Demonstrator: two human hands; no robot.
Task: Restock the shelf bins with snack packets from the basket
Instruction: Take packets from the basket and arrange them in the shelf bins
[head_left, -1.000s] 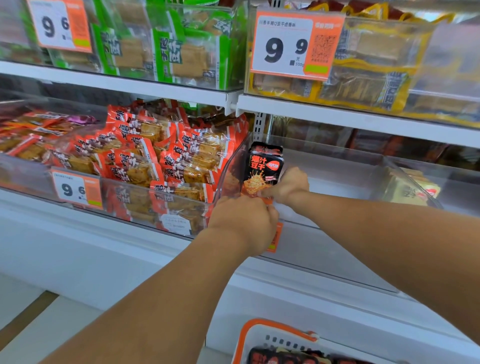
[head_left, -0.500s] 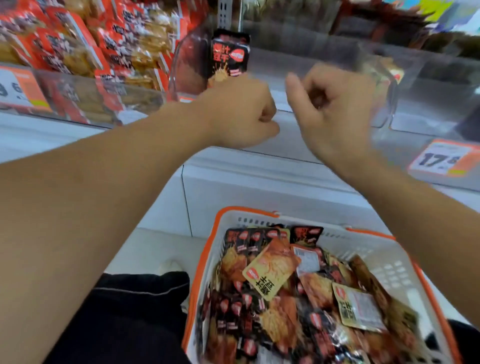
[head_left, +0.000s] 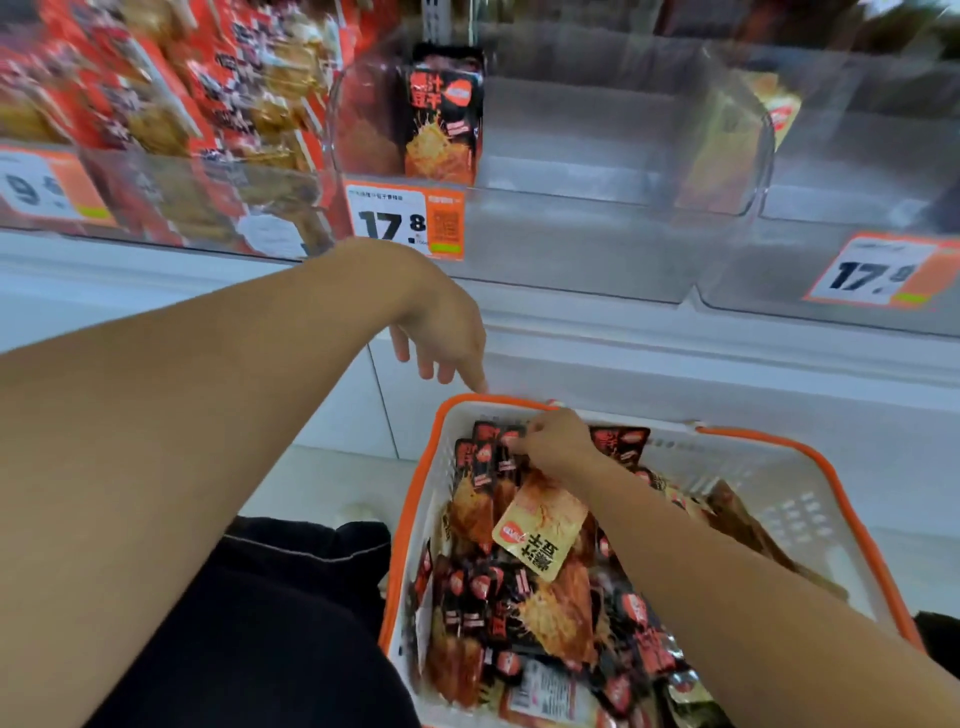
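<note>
A white basket with an orange rim (head_left: 810, 451) sits low in front of the shelf, filled with several black-and-orange snack packets (head_left: 550, 613). My right hand (head_left: 558, 441) reaches into the basket's far end, its fingers curled onto the top edge of a black packet (head_left: 506, 447). Just above the basket's far-left rim hangs my left hand (head_left: 441, 332), fingers loose and pointing down, holding nothing. One matching packet (head_left: 441, 119) stands upright at the left end of a clear shelf bin (head_left: 597, 234).
To the left, another bin holds several red packets (head_left: 182, 104). A clear bin on the right (head_left: 857, 171) holds a yellow packet (head_left: 776, 111). Orange price tags (head_left: 405, 221) hang on the bin fronts. My dark trousers (head_left: 285, 623) are beside the basket.
Both hands came down from the shelf bin. My right hand dropped into the basket and took hold of a packet; my left hand uncurled and sank toward the basket rim.
</note>
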